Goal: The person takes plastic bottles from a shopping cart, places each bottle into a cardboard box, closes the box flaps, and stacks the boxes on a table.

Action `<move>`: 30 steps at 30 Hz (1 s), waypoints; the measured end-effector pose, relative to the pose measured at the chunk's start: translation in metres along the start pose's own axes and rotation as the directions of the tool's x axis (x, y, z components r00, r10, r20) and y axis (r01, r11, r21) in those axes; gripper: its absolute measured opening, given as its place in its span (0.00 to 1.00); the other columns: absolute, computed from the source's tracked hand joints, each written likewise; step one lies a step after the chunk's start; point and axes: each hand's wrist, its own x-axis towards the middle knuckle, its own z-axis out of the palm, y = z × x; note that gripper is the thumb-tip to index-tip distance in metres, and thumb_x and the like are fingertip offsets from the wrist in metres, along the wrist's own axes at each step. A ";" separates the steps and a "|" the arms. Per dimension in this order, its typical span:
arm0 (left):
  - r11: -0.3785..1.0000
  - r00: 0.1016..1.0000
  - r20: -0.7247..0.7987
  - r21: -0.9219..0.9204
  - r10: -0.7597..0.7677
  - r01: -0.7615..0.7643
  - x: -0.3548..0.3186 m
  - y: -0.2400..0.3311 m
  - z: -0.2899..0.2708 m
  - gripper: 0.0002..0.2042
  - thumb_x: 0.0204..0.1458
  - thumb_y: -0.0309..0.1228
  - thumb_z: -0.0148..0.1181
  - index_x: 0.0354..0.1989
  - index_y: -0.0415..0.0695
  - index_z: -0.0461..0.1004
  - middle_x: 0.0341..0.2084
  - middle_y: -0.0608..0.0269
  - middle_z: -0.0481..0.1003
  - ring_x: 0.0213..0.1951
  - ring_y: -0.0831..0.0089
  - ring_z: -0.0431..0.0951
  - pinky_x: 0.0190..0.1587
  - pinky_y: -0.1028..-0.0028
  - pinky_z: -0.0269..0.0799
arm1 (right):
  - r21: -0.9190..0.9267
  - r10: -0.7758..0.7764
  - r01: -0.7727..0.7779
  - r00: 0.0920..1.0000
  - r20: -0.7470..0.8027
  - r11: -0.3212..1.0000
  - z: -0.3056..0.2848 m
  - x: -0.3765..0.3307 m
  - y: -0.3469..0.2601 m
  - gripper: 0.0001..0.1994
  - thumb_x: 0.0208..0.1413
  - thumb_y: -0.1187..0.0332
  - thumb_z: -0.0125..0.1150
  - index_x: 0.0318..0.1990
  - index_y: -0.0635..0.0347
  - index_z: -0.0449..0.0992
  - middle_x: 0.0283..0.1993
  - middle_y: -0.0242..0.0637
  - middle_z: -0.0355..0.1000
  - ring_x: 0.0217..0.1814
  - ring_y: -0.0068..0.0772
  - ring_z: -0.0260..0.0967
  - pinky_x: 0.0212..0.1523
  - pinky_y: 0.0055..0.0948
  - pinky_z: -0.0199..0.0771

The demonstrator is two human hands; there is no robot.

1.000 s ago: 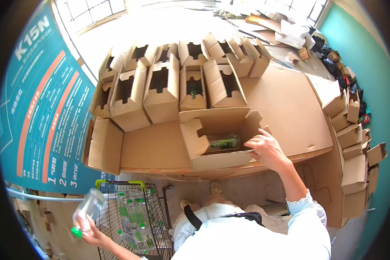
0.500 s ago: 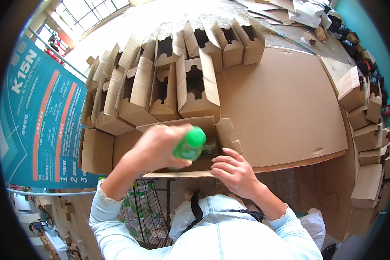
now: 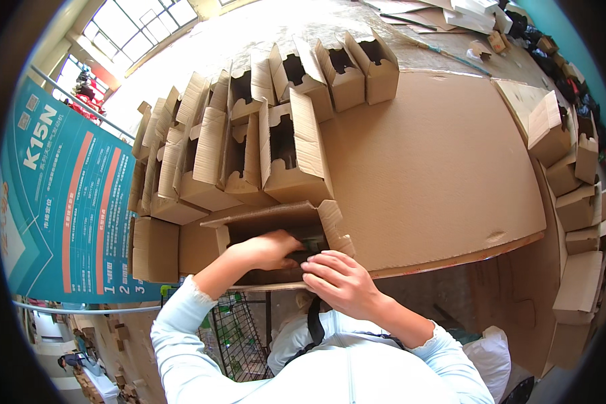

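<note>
Cardboard sheeting (image 3: 424, 175) covers the worktop, its front edge running just above the person's lap, with a broad bare stretch to the right of the open carton (image 3: 276, 232) and rows of upright cartons (image 3: 249, 148) crowding close behind and to its left. The carton lies at the near edge, flaps splayed outward, mouth toward the person. The left hand (image 3: 266, 248) reaches into that mouth, fingers curled around a dark green-tinted item (image 3: 310, 244) mostly hidden inside; what it is cannot be told. The right hand (image 3: 337, 279) rests at the carton's front lip, fingers loosely bent and touching the same spot. A wire basket (image 3: 239, 337) stands below the edge, beside a blue banner (image 3: 67, 202).
</note>
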 end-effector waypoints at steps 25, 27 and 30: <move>0.959 0.305 -0.909 -0.269 -0.285 0.092 -0.116 -0.020 0.071 0.43 0.45 0.39 0.71 0.69 0.43 0.54 0.68 0.50 0.55 0.68 0.51 0.56 0.69 0.59 0.53 | -0.173 0.396 -0.357 0.850 0.347 0.918 0.032 0.071 0.034 0.34 0.48 0.54 0.69 0.61 0.61 0.68 0.61 0.45 0.68 0.67 0.49 0.57 0.69 0.45 0.56; 0.962 0.418 -0.866 -0.240 -0.273 0.129 -0.125 -0.035 0.076 0.38 0.47 0.38 0.70 0.66 0.41 0.59 0.67 0.49 0.57 0.68 0.51 0.57 0.68 0.59 0.55 | -0.273 0.277 -0.190 0.903 0.329 0.943 0.038 0.053 0.033 0.35 0.50 0.48 0.66 0.62 0.61 0.68 0.63 0.45 0.66 0.69 0.49 0.56 0.71 0.45 0.52; 0.947 0.512 -0.816 -0.321 -0.268 -0.016 -0.127 -0.049 0.092 0.33 0.50 0.41 0.67 0.63 0.38 0.64 0.67 0.49 0.58 0.68 0.51 0.58 0.68 0.59 0.56 | -0.374 0.258 -0.092 0.868 0.424 0.923 0.039 0.038 0.019 0.44 0.49 0.37 0.61 0.68 0.54 0.61 0.72 0.45 0.53 0.76 0.49 0.42 0.75 0.48 0.40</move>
